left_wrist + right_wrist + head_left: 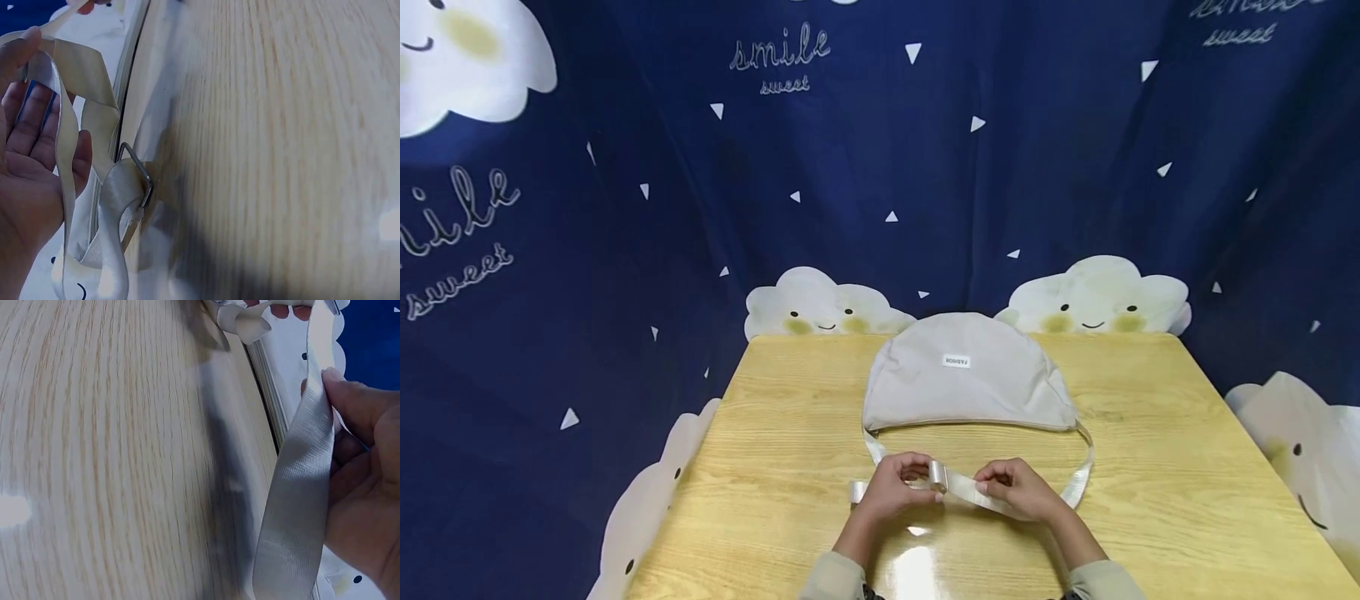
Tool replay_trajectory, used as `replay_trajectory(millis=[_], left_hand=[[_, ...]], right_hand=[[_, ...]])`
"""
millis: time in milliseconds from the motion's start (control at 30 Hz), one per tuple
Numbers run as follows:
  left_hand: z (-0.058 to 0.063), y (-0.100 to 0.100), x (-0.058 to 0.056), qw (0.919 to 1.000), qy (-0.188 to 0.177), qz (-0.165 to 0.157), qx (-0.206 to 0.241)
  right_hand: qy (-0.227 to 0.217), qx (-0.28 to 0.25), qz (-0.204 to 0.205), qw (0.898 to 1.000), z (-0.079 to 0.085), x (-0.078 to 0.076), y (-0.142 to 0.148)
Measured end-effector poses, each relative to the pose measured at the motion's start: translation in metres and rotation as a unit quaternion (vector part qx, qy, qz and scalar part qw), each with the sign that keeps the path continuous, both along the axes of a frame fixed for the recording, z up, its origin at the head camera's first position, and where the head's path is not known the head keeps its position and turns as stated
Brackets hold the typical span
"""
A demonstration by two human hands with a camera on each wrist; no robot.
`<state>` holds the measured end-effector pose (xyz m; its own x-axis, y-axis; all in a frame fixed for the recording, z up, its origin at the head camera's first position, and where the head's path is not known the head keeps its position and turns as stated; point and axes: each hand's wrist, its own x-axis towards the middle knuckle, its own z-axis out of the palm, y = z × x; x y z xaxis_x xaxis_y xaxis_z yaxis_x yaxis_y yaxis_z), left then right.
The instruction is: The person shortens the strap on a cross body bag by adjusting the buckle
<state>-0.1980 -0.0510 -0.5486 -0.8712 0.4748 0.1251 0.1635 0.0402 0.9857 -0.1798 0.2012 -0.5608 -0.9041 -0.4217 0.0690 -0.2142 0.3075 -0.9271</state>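
Observation:
A cream half-moon shoulder bag (970,392) lies on the table, its small white label upside down in the head view. From both its lower corners a pale webbing strap (973,492) runs toward me. My left hand (895,487) pinches the strap beside a slider buckle (938,476). Loops of the webbing (81,69) hang past the left fingers and palm, with a metal ring (140,175) lower on them. To the right, my right hand (1018,492) pinches the same strap between thumb and fingers; a flat stretch (294,506) hangs below the grip.
The wood-grain table (1180,467) extends around the bag, with a bright glare spot near its front edge. Behind and at the sides hangs a dark blue curtain (865,150) printed with clouds and triangles.

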Motion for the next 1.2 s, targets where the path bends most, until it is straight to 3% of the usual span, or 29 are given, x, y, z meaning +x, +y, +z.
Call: replay_trajectory(millis=[67,167,400,600,933,1200], left_hand=[[0.006,0.0,0.002,1.0,-0.003,-0.007,0.005],[0.003,0.001,0.002,0.9997,-0.003,-0.014,0.02],[-0.02,0.005,-0.001,0.9998,-0.006,-0.009,0.013],[-0.025,0.003,0.002,0.9998,-0.007,-0.004,0.02],[-0.017,-0.001,0.002,0.9997,-0.005,0.02,0.015],[0.007,0.002,0.012,0.9995,-0.003,-0.01,0.03]], right_hand=[[-0.001,-0.005,-0.002,1.0,-0.009,-0.004,0.002],[0.003,-0.011,-0.003,1.0,-0.012,-0.007,-0.001],[-0.012,-0.056,0.011,0.998,-0.008,-0.004,-0.017],[-0.021,-0.069,0.008,0.997,-0.004,-0.001,-0.023],[-0.037,-0.032,-0.003,0.999,-0.012,0.003,-0.006],[-0.033,-0.047,-0.007,0.998,-0.004,0.004,-0.006]])
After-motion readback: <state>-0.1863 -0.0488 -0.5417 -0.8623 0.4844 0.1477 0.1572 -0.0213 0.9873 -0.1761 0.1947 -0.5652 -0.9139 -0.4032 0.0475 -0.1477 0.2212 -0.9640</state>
